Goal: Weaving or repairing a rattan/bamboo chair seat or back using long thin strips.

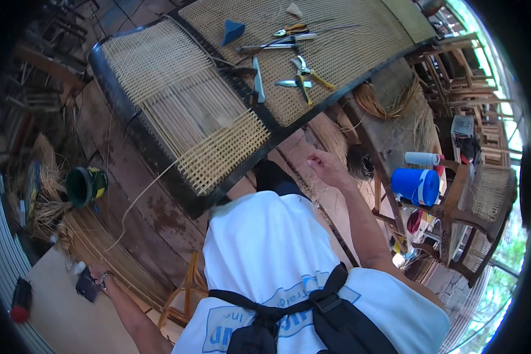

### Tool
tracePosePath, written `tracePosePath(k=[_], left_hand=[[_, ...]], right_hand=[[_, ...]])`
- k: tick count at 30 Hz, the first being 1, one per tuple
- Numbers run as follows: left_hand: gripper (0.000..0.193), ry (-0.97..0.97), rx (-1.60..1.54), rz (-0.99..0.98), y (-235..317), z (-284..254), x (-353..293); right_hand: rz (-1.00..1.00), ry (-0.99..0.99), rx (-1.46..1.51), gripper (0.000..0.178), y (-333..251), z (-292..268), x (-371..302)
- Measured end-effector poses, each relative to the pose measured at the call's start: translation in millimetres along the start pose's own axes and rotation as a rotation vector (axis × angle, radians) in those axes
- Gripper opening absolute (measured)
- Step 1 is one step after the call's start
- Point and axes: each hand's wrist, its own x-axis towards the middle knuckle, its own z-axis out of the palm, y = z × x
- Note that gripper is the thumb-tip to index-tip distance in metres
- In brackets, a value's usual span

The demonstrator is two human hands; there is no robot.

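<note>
A chair panel of woven cane (221, 147) in a dark frame lies before me; its middle is bare parallel strands, and its near end has a coarser open weave. One long loose cane strand (144, 206) trails from it down toward my left hand. Far out to the left, my left hand (98, 276) is at a pale board, beside a small dark object (87, 289); its fingers are too small and dark to read. To the right of the panel, my right hand (327, 167) hangs in the air, fingers loosely bent and apart, nothing visible in them.
Pliers (304, 82), pruning shears, a knife (258, 81) and a blue wedge (233, 32) lie on a larger cane panel (336, 47). A blue bucket (416, 186) and wooden chair (472, 206) stand right. Left are a green bucket (84, 186) and cane bundles (94, 236).
</note>
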Motion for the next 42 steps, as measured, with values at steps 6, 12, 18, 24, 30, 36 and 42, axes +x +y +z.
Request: tracePosePath(k=[6,12,18,24,30,36,42], left_hand=[[0.060,0.507,-0.240,0.311,113,-91,-51],[0.048,0.413,-0.701,0.597,304,-222,-194],[0.051,0.465,-0.576,0.552,405,-208,-275],[0.059,0.631,-0.419,0.350,411,-192,-294],[0.058,0.604,-0.555,0.270,409,-177,-296],[0.058,0.558,-0.562,0.189,415,-175,-295],[0.060,0.527,-0.568,0.194,410,-170,-293]], right_hand=[[-0.006,0.239,0.051,0.014,32,-33,43],[-0.112,0.293,0.122,0.016,26,-56,147],[-0.417,0.172,0.163,0.018,-33,-72,257],[-0.406,0.274,0.132,0.022,-41,-96,373],[-0.412,0.445,-0.549,0.033,-13,-139,481],[-0.426,0.424,-0.841,0.018,-3,-168,532],[-0.632,0.526,-0.549,0.009,-17,-175,523]])
